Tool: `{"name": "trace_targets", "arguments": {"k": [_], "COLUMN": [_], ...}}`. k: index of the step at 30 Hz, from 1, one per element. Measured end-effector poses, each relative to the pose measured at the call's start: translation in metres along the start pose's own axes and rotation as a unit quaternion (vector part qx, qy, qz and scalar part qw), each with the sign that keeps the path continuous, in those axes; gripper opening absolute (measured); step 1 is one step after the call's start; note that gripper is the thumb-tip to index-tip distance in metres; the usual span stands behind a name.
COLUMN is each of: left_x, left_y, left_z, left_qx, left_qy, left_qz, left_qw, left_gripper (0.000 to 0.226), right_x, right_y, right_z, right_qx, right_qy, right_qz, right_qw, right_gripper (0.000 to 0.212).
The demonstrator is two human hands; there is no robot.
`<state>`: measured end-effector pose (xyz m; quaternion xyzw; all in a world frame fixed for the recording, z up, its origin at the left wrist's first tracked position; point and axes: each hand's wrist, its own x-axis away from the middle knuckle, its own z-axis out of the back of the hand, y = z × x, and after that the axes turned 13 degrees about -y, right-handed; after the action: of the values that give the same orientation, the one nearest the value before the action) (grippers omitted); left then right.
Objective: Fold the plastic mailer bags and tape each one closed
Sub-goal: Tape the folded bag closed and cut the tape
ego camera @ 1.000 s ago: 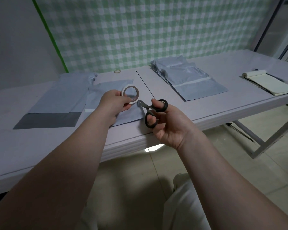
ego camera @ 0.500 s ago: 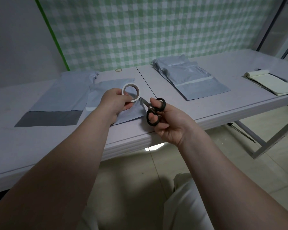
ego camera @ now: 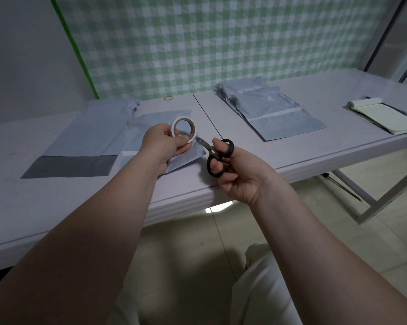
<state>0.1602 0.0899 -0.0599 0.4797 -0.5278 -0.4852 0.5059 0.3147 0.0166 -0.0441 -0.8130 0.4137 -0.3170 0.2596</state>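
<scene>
My left hand (ego camera: 163,143) holds a white roll of tape (ego camera: 183,128) upright above a folded grey mailer bag (ego camera: 151,123). My right hand (ego camera: 235,171) grips black-handled scissors (ego camera: 217,156), fingers through the loops, the blades pointing at the roll's lower right edge. An unfolded grey mailer (ego camera: 87,137) with a dark flap lies flat to the left. A stack of grey mailers (ego camera: 268,109) lies at the back right of the white table (ego camera: 315,146).
A notepad (ego camera: 382,117) lies at the table's far right. A rubber band (ego camera: 168,98) sits by the checked wall. The table's front edge runs below my hands, with metal legs (ego camera: 382,198) to the right and a tiled floor.
The scissors' blades have moved left toward the tape roll. Both hands otherwise stay about where they were.
</scene>
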Motion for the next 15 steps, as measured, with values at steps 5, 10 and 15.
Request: {"name": "trace_targets", "arguments": {"k": [5,10,15], "left_x": [-0.0007,-0.0005,0.0005], "left_y": [-0.0016,-0.0016,-0.0004], "left_z": [0.001,0.0001,0.0013], "left_qx": [-0.012,-0.029,-0.025], "left_qy": [-0.004,-0.007,-0.017], "left_qz": [-0.004,-0.01,-0.012], "left_qw": [1.0,1.0,0.999], "left_gripper": [0.026,0.027,0.027], "right_x": [0.0008,0.0013,-0.003], "right_y": [-0.0005,-0.005,-0.0058], "right_z": [0.0008,-0.0018,-0.0047], "right_qx": [0.001,0.011,0.006], "right_qy": [-0.009,-0.014,-0.018], "right_qz": [-0.019,-0.034,-0.035], "right_qw": [1.0,0.999,0.999], "right_gripper": [0.025,0.029,0.028]}}
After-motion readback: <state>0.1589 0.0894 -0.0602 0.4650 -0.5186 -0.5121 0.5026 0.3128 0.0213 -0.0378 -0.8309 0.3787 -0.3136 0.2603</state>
